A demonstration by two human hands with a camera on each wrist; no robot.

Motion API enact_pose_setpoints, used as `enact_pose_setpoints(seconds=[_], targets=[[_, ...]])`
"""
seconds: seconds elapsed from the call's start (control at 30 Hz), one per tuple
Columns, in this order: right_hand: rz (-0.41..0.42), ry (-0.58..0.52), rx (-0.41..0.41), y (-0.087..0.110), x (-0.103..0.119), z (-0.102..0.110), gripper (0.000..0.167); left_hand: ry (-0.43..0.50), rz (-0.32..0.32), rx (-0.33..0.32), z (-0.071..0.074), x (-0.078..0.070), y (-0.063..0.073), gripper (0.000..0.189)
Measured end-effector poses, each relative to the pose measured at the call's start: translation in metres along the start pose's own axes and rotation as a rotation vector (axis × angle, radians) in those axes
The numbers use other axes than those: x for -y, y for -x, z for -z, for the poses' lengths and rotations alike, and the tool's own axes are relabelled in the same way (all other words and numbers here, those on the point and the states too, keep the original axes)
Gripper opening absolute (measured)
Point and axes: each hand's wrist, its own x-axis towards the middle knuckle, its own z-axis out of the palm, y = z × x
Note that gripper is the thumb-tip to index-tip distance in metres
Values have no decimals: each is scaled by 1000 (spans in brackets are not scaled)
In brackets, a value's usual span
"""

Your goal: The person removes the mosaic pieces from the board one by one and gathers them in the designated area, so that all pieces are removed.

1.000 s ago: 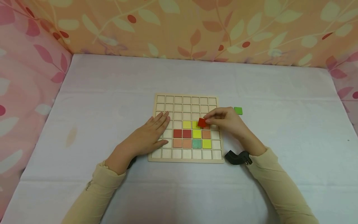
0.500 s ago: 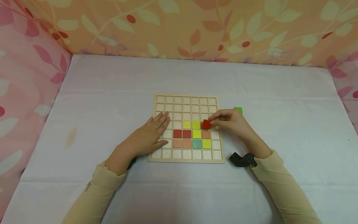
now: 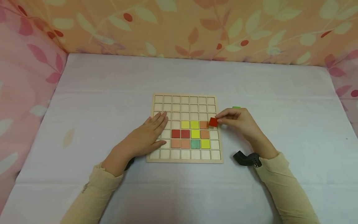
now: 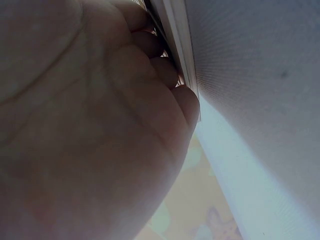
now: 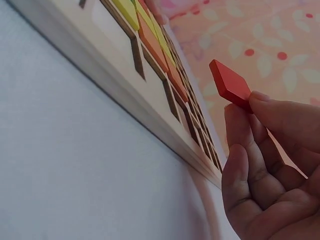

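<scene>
A wooden grid board [image 3: 184,161] lies on the white cloth, with yellow, red, orange and green square tiles set in some of its cells. My left hand [image 3: 145,137] rests flat across the board's left side, fingers straight; the left wrist view has its palm and fingertips against the board edge. Between thumb and fingertips my right hand [image 3: 237,124] pinches a red square tile [image 3: 213,122]. This tile is tilted and overlaps the rightmost cell of the fourth row, beside an orange tile [image 3: 204,125]. In the right wrist view the red tile [image 5: 231,85] shows above the board's surface.
A loose green tile [image 3: 236,107] lies on the cloth behind the right hand, mostly hidden by it. Black wrist straps, one with a black curved piece [image 3: 243,158], sit at both wrists. Flowered cloth walls [image 3: 179,28] border the table at the back and sides.
My right hand has moved right with the red tile, from over the yellow tile, across the orange one, to the right column. It now covers more of the loose green tile. My left hand stays put.
</scene>
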Motion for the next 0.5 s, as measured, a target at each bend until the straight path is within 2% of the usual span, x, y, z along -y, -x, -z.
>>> enact_pose_setpoints(seconds=[0.27, 0.5], targets=[[-6, -12, 6, 0, -2, 5, 17, -1, -8, -5, 0, 0, 1, 77], [-4, 4, -39, 2, -3, 18, 14, 3, -10, -3, 2, -2, 2, 76]])
